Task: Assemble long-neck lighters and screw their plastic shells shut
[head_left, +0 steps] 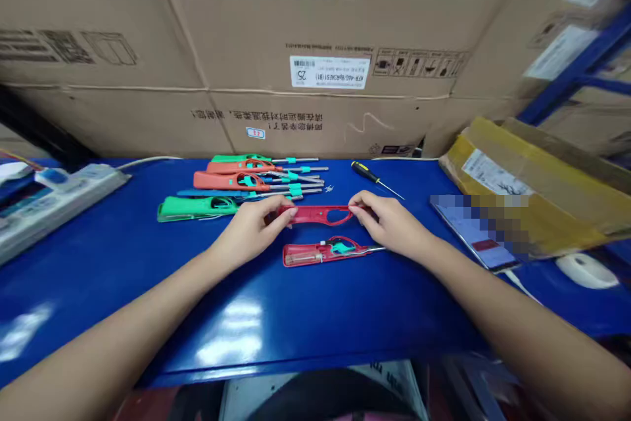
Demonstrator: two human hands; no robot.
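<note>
Between both hands is a red plastic lighter casing half [315,214], held level above the blue table. My left hand [259,221] pinches its left end, and my right hand [387,221] pinches the other end by the oval trigger hole. Just below lies an opened red gas lighter [328,252], its inner parts and teal trigger exposed and its metal tube pointing right under my right hand. Behind my left hand several long lighters lie stacked, among them a green one [197,207] and an orange one [229,180], tubes to the right.
A black-and-yellow screwdriver [365,172] lies at the back beside small screws [328,188]. To the right are a phone [470,230], a yellow-taped carton [532,191] and a white mouse [586,270]. A power strip [64,201] sits left; a large cardboard box [236,112] walls the back.
</note>
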